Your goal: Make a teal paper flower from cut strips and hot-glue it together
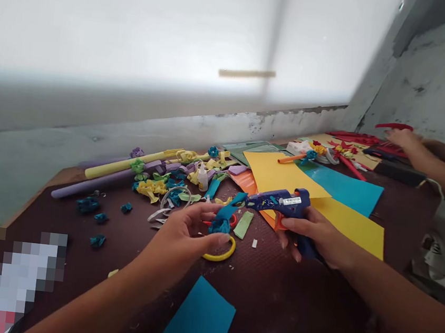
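Observation:
My right hand (310, 235) grips a blue glue gun (282, 202) with its nozzle pointing left. The nozzle meets a teal folded paper piece (222, 220) that my left hand (183, 234) pinches between thumb and fingers. Just under that hand lie a yellow ring (221, 255) and part of a red ring (233, 220) on the dark brown table (280, 294). A green paper strip (243, 225) lies beside them.
Yellow (285, 176), orange and teal paper sheets (343, 188) lie behind the gun, another teal sheet (198, 320) near me. Rolled yellow (127, 164) and purple paper tubes (85, 186), a small glue bottle (203, 177) and crumpled paper scraps fill the left. Another person's hand (404, 139) works at far right.

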Demonstrator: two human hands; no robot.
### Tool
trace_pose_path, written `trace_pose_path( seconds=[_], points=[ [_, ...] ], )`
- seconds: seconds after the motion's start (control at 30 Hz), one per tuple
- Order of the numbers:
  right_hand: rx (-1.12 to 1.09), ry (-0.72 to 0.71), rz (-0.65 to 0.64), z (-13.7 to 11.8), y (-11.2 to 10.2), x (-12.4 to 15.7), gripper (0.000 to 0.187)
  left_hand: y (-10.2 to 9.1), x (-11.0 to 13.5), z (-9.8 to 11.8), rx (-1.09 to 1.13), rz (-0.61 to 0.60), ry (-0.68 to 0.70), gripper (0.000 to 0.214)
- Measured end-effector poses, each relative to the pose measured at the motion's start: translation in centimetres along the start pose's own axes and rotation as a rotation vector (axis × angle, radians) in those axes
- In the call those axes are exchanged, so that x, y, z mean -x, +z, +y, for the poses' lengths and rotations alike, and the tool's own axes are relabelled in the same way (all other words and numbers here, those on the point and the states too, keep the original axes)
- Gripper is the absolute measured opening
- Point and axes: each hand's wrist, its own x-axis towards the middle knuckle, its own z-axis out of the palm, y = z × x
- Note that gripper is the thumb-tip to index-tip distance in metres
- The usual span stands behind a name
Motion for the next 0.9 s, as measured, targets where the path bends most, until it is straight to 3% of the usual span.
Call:
trace_pose_path(
  seconds=[0.1,0.2,0.43,0.5,0.67,0.77,0.83,0.9],
  points=[
    [-0.012,-0.011,-0.025,0.1,-0.5,0.4,0.032,1.2,-1.0,0.1,0.057,0.058,-0.020,0.038],
    [-0.003,0.001,-0.053,0.1,-1.2,0.7,0.033,1.4,-1.7,-0.4,-0.057,0.079,0.031,0.037],
    [0.072,0.122,-0.048,0.4,-2.8,1.5,0.032,0.0,-4.5,-0.4,-0.808,0.158,0.557,0.019],
    [0.075,0.139,-0.024,0.4,-3.1,1.6,0.032,-0.1,-5.5,-0.1,-0.963,0.131,0.630,0.020],
    [0.155,0.091,0.005,0.3,-3.3,2.2,0.037,0.1,-8.2,0.2,-1.332,-0.040,0.610,0.037],
    [0.191,0.057,0.028,0.5,-3.2,2.4,0.040,-0.7,-9.4,0.4,-1.429,-0.124,0.598,0.051],
    [0.180,0.041,0.037,0.7,-3.0,2.4,0.039,-1.7,-9.5,0.8,-1.440,-0.138,0.599,0.053],
    [0.180,0.017,0.045,0.8,-2.6,2.2,0.039,-2.9,-8.7,1.3,-1.412,-0.075,0.575,0.053]
  ],
)
